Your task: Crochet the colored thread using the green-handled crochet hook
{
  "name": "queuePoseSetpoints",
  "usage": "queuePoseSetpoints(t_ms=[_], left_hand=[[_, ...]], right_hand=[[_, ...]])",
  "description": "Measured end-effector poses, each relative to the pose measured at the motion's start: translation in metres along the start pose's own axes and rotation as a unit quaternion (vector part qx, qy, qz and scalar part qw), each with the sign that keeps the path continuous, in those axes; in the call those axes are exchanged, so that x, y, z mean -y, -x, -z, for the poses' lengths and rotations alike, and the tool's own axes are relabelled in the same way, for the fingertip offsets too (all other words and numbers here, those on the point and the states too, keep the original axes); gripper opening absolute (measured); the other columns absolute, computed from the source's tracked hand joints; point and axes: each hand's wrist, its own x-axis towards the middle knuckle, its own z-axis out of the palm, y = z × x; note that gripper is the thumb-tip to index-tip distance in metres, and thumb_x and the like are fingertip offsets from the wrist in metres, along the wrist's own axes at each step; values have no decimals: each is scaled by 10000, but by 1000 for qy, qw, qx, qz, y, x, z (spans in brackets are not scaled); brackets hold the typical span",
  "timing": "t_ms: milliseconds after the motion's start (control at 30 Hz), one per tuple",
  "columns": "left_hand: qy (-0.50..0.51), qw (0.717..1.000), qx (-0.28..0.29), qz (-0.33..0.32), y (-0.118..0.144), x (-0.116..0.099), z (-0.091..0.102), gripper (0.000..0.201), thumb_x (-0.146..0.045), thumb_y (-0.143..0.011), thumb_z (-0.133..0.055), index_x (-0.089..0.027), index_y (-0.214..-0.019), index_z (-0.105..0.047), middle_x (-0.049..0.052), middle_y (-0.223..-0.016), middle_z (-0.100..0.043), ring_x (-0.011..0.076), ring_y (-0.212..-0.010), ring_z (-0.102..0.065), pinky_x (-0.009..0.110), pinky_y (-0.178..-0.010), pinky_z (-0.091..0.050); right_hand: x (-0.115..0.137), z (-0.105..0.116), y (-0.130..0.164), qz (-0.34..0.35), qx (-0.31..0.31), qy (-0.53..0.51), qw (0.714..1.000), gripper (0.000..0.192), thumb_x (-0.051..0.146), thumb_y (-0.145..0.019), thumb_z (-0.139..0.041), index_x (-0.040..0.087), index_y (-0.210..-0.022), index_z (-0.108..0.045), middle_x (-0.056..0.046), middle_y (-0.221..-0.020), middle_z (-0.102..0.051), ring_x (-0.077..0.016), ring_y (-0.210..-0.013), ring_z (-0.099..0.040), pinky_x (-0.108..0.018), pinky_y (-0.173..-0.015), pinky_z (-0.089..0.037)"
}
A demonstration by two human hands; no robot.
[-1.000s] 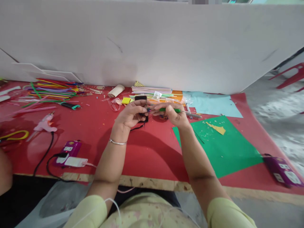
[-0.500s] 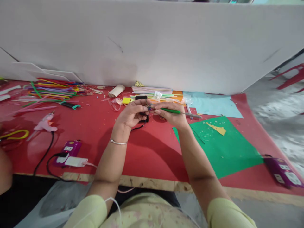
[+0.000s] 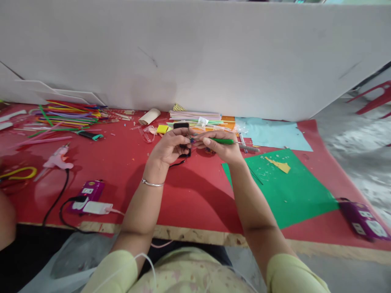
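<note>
Crosswise, green pipe cleaner (image 3: 222, 141) between right hand (image 3: 221, 147) fingers (image 3: 205, 141).

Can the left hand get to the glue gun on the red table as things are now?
Probably not at once. The left hand is closed on a small black thing. The glue gun lies far to its left on the red table, with bare table between them.

Left hand (image 3: 169, 147) and right hand (image 3: 222, 147) pinch a green pipe cleaner (image 3: 222, 141) over the red table (image 3: 189, 191).
</note>
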Motion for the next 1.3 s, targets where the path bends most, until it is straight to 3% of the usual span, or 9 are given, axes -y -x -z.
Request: queuePoseSetpoints(t_ms=[133, 233, 533, 667, 833, 1033, 1200, 1300], left_hand=[[7, 1000, -4, -1, 0, 0, 1, 376, -159, -598, -863, -145, -969, -804, -19, -674, -682, 103, -579, -631, 190, -479, -504], [14, 1000, -8, -9, 0, -1, 2, 382, -166, -596, -888, -147, -969, -805, -22, -683, -685, 102, -583, -638, 192, -489, -514], [25, 1000, -10, -1, 1, -4, 1, 380, -151, -585, -853, -144, -960, -791, -25, -641, -664, 108, -581, -633, 202, -505, -501], [32, 999, -13, 7, 0, -3, 3, 386, -139, -584, -837, -153, -968, -799, -30, -655, -671, 101, -574, -635, 197, -508, -505], [26, 1000, -5, -4, 0, -3, 4, 373, -155, -582, -834, -150, -954, -808, -16, -663, -690, 102, -569, -624, 197, -491, -510], [-3, 999, 2, -36, 0, -1, 4, 365, -175, -627, -887, -143, -981, -807, -20, -699, -682, 102, -584, -648, 205, -504, -535], [4, 999, 5, -50, -1, 2, 0, 394, -182, -630, -935, -149, -1001, -807, -9, -752, -720, 102, -585, -672, 210, -534, -552], [9, 996, -14, -89, -3, 7, -6, 403, -190, -618, -943, -164, -995, -804, -6, -756, -732, 100, -585, -661, 212, -537, -534]], right_hand=[[1, 0, -1, 88, -2, 105, 991, 173, 425, -935, -851, 294, -1043, -885, -48, -1111, -887, -241, -1099, -846, -409, -1049, -695], [0, -1, -3, 133, 1, 131, 982, 139, 399, -945, -845, 326, -1055, -886, -38, -1117, -888, -238, -1106, -845, -404, -1050, -687], [-3, -2, -4, 146, 2, 181, 973, 121, 409, -938, -848, 334, -1022, -892, -31, -1150, -884, -244, -1084, -850, -406, -1043, -694], [1, -4, -2, 132, -2, 148, 980, 143, 426, -939, -846, 331, -1037, -888, -37, -1129, -886, -251, -1093, -848, -420, -1046, -692], [0, -7, 1, 60, -14, 45, 997, 175, 435, -946, -838, 282, -1021, -878, -53, -1154, -878, -252, -1126, -842, -423, -1030, -708], [-14, -5, 0, -4, -14, -64, 998, 230, 465, -918, -861, 242, -976, -861, -70, -1139, -875, -229, -958, -870, -398, -899, -749], [-36, -11, -5, -12, -22, -132, 991, 290, 522, -887, -878, 248, -983, -875, -42, -976, -858, -168, -779, -833, -320, -780, -731], [-46, -19, -6, 17, -75, -147, 986, 279, 533, -842, -914, 286, -969, -885, -9, -932, -815, -137, -758, -785, -280, -744, -695]])
